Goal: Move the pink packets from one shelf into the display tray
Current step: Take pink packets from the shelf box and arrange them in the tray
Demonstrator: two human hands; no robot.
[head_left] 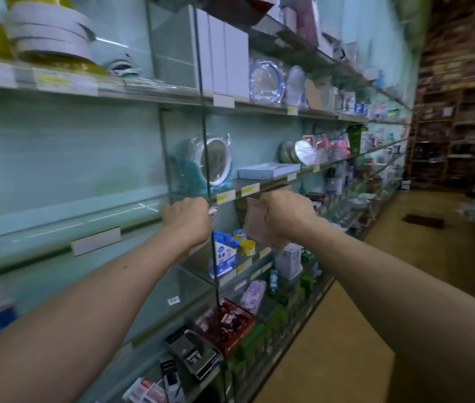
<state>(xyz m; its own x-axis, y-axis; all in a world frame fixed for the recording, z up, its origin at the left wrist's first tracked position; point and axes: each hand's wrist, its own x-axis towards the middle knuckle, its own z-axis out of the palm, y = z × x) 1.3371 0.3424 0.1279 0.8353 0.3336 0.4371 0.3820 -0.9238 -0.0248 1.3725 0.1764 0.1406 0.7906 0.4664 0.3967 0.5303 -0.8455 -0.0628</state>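
Note:
Both my arms reach toward the glass shelving. My right hand [284, 215] grips a flat pink packet [256, 225] that hangs down in front of the shelf, below the shelf edge with yellow price labels. My left hand [188, 221] is curled, and a small pink edge of another packet [212, 211] shows at its fingertips. Most of that packet is hidden behind the hand. A pale blue flat tray [268, 170] lies on the shelf above my hands, to the right of a round mirror.
Glass shelves [114, 228] run along the left wall with upright glass dividers [210, 175]. Blue-white boxes [223, 254] and a yellow tub stand just below my hands. Red packets and staplers lie lower down. The aisle floor [346, 330] opens to the right.

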